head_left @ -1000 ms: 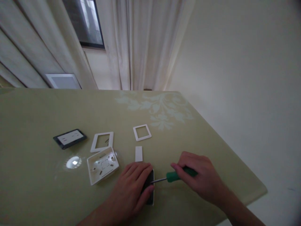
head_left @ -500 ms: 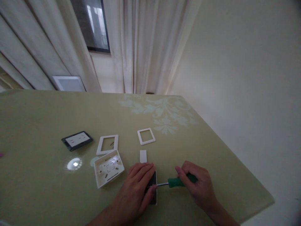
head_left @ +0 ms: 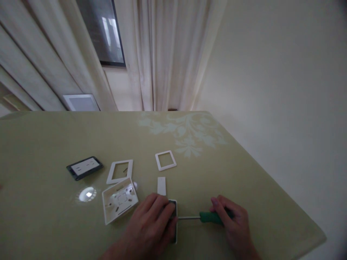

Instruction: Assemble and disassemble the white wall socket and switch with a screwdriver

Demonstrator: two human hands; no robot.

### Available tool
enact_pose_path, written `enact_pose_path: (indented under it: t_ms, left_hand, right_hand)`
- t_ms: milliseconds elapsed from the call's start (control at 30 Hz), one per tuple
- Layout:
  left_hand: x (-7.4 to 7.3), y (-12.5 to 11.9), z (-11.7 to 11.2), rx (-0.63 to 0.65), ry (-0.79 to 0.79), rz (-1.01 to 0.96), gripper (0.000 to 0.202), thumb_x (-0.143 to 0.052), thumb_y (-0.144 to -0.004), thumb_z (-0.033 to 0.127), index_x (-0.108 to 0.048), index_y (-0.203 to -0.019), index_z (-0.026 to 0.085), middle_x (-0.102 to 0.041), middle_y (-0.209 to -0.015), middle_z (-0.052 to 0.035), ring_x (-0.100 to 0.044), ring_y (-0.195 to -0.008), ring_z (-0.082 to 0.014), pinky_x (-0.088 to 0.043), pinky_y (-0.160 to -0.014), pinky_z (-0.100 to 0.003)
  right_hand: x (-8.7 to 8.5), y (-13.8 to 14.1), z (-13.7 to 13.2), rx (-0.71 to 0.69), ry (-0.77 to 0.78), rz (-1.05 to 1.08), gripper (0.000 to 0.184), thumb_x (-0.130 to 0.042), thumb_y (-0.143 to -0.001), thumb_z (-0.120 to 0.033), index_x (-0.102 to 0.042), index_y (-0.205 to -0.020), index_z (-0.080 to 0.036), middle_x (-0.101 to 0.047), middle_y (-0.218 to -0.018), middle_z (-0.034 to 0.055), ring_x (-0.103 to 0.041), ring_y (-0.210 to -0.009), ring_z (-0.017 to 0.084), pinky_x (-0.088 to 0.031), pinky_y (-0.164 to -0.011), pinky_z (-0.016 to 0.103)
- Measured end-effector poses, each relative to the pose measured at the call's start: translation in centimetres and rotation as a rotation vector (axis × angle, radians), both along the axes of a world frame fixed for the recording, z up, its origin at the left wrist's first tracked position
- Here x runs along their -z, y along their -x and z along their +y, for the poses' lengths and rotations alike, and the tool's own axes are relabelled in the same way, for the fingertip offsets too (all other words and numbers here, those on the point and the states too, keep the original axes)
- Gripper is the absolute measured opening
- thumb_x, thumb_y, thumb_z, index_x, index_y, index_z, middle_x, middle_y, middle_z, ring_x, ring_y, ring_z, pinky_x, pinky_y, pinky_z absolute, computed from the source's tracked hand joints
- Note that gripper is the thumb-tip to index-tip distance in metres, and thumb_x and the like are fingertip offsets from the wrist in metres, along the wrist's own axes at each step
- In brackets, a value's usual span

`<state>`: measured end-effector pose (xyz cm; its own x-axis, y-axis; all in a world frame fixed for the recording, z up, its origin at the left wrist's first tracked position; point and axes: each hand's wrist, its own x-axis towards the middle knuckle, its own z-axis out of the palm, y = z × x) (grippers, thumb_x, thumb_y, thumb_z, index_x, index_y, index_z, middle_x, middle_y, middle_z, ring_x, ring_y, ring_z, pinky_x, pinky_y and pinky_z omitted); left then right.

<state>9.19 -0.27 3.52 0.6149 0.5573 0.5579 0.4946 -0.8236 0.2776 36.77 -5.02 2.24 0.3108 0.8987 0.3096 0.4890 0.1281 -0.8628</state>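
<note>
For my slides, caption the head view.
Left hand on a dark, white-edged unit, right hand holding a green-handled screwdriver.

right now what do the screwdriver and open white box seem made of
Screwdriver: its shaft looks metal, grey with a slight sheen; the handle is probably plastic, solid green. Open white box: likely moulded plastic, smooth, faintly shiny, with thin walls and slots.

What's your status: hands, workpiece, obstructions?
Left hand over dark white-edged piece. Right hand grips green screwdriver, shaft at piece's edge. Left hand hides tip; white strip lies just beyond.
</note>
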Motion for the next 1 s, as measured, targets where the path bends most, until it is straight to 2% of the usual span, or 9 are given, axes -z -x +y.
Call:
enact_pose_path:
  t_ms: [133,200,300,367,500,633,700,833,1000]
  left_hand:
    - [-1.8,-2.0,4.1,-0.030,0.093,0.147,0.019,-0.052,-0.108,0.027,-0.069,-0.109,0.017,-0.073,-0.100,-0.0119,-0.071,-0.094,-0.0314,-0.066,-0.082,-0.048]
    - [-2.2,-3.8,6.5,-0.081,0.170,0.322,0.025,-0.050,-0.111,0.032,-0.070,-0.108,0.018,-0.074,-0.105,-0.0124,-0.073,-0.100,-0.0324,-0.065,-0.088,-0.048]
    - [-2.1,-5.9,9.2,-0.108,0.218,0.382,0.031,-0.046,-0.114,0.033,-0.071,-0.103,0.018,-0.075,-0.100,-0.0121,-0.076,-0.094,-0.0315,-0.064,-0.078,-0.043]
    - [-1.8,-6.4,9.9,-0.103,0.237,0.383,0.035,-0.044,-0.115,0.033,-0.071,-0.099,0.018,-0.076,-0.096,-0.0117,-0.077,-0.090,-0.0314,-0.064,-0.074,-0.042]
    - [-1.5,-4.1,8.6,-0.097,0.268,0.347,0.039,-0.035,-0.117,0.029,-0.071,-0.106,0.018,-0.078,-0.103,-0.0111,-0.077,-0.099,-0.0299,-0.064,-0.089,-0.046]
    - [-0.8,0.6,4.3,0.009,0.285,0.210,0.032,-0.047,-0.113,0.036,-0.066,-0.134,0.022,-0.078,-0.127,-0.0114,-0.075,-0.116,-0.0306,-0.064,-0.100,-0.049]
    - [-0.1,2.6,1.9,0.087,0.260,0.195,0.052,-0.061,-0.107,0.040,-0.053,-0.155,0.024,-0.072,-0.146,-0.0113,-0.072,-0.127,-0.0315,-0.064,-0.105,-0.049]
    - [1.8,4.7,-1.5,0.042,0.164,0.187,0.074,-0.067,-0.102,0.041,-0.040,-0.167,0.019,-0.064,-0.158,-0.0137,-0.069,-0.134,-0.0338,-0.065,-0.107,-0.047]
    - [3.2,5.1,-2.1,-0.015,0.129,0.181,0.081,-0.064,-0.105,0.053,-0.035,-0.171,0.016,-0.059,-0.163,-0.0148,-0.066,-0.139,-0.0364,-0.061,-0.112,-0.048]
  right_hand:
    - [1.3,-0.8,0.0,0.232,0.039,0.156,0.059,-0.076,-0.089,-0.069,-0.074,-0.057,-0.019,-0.065,-0.059,0.0045,-0.061,-0.056,0.018,-0.050,-0.054,0.027]
    - [1.9,-1.2,0.0,0.310,0.064,0.240,0.059,-0.078,-0.086,-0.072,-0.075,-0.061,-0.018,-0.063,-0.061,0.0039,-0.058,-0.056,0.018,-0.046,-0.049,0.027]
    - [2.6,-1.6,0.1,0.358,0.098,0.314,0.057,-0.080,-0.084,-0.072,-0.076,-0.069,-0.017,-0.062,-0.065,0.0034,-0.054,-0.054,0.017,-0.038,-0.042,0.025]
    - [2.7,-1.6,0.0,0.360,0.099,0.316,0.057,-0.080,-0.084,-0.072,-0.076,-0.070,-0.017,-0.064,-0.067,0.0038,-0.056,-0.057,0.017,-0.039,-0.042,0.025]
    - [2.1,-1.7,-0.2,0.360,0.040,0.258,0.051,-0.084,-0.082,-0.067,-0.074,-0.070,-0.018,-0.066,-0.067,0.0030,-0.061,-0.061,0.018,-0.047,-0.049,0.026]
    - [0.3,-2.2,0.1,0.392,-0.216,0.117,0.032,-0.089,-0.085,-0.046,-0.073,-0.075,-0.020,-0.070,-0.070,0.0031,-0.066,-0.062,0.018,-0.056,-0.059,0.029]
    - [-1.4,-2.0,1.0,0.301,-0.400,0.078,0.022,-0.086,-0.089,-0.033,-0.072,-0.078,-0.021,-0.069,-0.070,0.0019,-0.066,-0.058,0.018,-0.057,-0.056,0.030]
    - [-6.2,0.4,4.2,-0.064,-0.652,-0.047,0.014,-0.075,-0.094,-0.015,-0.070,-0.084,-0.023,-0.066,-0.063,-0.0010,-0.063,-0.050,0.017,-0.052,-0.050,0.031]
    - [-11.1,5.7,8.2,-0.526,-0.593,-0.263,0.026,-0.067,-0.097,-0.015,-0.060,-0.074,-0.023,-0.057,-0.057,-0.0046,-0.050,-0.047,0.010,-0.036,-0.048,0.028]
